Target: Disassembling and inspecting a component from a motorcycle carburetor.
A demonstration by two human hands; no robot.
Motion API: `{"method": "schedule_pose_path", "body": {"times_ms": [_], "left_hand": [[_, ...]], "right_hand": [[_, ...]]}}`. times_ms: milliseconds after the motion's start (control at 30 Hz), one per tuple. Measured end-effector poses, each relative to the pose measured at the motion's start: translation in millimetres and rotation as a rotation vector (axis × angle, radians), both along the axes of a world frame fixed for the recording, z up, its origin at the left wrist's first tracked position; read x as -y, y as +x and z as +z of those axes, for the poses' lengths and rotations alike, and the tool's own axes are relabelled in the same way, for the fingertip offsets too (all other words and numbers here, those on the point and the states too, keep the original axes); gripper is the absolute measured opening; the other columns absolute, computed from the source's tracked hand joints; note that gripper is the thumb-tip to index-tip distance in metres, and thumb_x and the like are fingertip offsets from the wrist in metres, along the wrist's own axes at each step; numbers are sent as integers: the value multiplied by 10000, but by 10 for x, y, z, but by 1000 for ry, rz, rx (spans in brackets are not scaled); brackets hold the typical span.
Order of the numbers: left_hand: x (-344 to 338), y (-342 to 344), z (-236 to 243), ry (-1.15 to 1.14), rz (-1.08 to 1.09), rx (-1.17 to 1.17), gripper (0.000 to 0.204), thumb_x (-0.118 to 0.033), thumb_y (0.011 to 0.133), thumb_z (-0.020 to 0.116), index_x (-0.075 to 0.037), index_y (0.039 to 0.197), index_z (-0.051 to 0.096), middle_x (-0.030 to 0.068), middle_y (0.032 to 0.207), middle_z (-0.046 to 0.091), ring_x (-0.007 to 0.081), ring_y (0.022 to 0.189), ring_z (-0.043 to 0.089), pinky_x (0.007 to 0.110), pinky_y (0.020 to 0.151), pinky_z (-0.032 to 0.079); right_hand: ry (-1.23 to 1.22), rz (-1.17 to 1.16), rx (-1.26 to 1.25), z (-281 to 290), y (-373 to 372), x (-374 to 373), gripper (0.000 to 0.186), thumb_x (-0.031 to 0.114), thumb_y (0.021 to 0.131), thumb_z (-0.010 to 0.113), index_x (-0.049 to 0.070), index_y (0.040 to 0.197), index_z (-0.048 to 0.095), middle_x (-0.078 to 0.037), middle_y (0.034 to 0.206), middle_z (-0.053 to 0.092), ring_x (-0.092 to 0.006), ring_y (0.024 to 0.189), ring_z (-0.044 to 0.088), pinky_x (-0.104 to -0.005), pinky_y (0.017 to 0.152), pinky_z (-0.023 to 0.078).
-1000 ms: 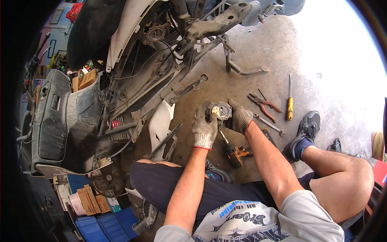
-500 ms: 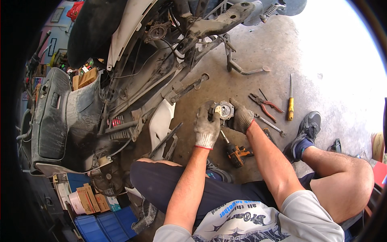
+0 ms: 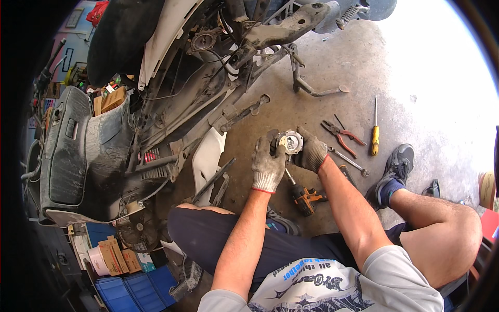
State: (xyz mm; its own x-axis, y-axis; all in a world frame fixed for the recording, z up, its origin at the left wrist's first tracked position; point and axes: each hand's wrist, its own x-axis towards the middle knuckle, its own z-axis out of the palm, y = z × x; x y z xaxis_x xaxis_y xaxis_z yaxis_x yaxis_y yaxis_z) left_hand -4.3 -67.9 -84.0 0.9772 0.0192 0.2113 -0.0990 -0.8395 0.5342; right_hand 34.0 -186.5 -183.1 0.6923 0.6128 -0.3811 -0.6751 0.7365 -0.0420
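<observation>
Both of my hands wear dirty grey work gloves and meet over the concrete floor. Between them is a round cast-metal housing, its hollow pale face turned up. My left hand is closed around its left side, thumb near the rim, with a small yellowish patch beside the thumb. On the opposite edge, my right hand grips with the fingers partly hidden behind the housing. Just below lies a black and orange cordless drill with a long bit reaching up toward the hands.
Red-handled pliers, a wrench and a yellow screwdriver lie on the floor to the right. A partly stripped scooter frame fills the upper left, its kickstand reaching over the floor. Blue bins stand lower left.
The housing has tilted slightly, so more of its bright inner face shows. Both hands keep hold of it and have barely shifted.
</observation>
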Motion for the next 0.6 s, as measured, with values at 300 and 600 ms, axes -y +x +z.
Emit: {"method": "schedule_pose_path", "body": {"times_ms": [300, 600], "left_hand": [[3, 4, 13, -41, 1, -76, 422, -194, 846, 620, -33, 1232, 567, 206, 1152, 595, 392, 1068, 578, 447, 914, 487], [14, 7, 23, 8, 9, -15, 378, -160, 842, 622, -37, 1199, 597, 180, 1104, 634, 350, 1013, 627, 414, 869, 518]], "right_hand": [[2, 1, -3, -3, 4, -1, 451, 459, 1021, 345, 91, 1044, 605, -79, 978, 678, -228, 855, 637, -398, 708, 524], [-14, 20, 33, -8, -3, 14, 456, 475, 1016, 352, 96, 1046, 604, -73, 976, 674, -228, 850, 632, -395, 679, 522]]}}
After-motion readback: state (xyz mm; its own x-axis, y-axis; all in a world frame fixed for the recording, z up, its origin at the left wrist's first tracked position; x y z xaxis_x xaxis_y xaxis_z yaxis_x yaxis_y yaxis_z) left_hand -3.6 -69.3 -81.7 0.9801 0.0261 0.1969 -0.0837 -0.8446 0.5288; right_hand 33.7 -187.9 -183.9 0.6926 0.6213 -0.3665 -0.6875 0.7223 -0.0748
